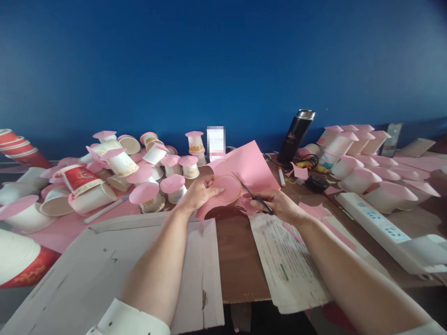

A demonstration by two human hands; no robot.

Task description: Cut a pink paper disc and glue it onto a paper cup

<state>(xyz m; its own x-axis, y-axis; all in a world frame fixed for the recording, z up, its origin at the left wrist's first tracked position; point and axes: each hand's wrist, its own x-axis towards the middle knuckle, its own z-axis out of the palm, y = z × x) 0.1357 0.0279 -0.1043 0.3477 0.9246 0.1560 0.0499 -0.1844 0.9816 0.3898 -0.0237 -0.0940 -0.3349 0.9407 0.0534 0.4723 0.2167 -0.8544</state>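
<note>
My left hand (200, 191) holds a pink paper sheet (247, 168) above the brown table (237, 260), thumb pressed on a circle drawn on the sheet (228, 187). My right hand (277, 204) grips black scissors (256, 197) whose blades point up and left into the sheet beside the circle. Pink offcuts (247, 207) hang under the scissors.
Many upturned paper cups with pink paper tops (146, 195) crowd the left; more stand at right (352, 153). A black flask (296, 135), a white power strip (380, 223), a printed paper (286, 265) and grey cardboard (104, 274) lie around.
</note>
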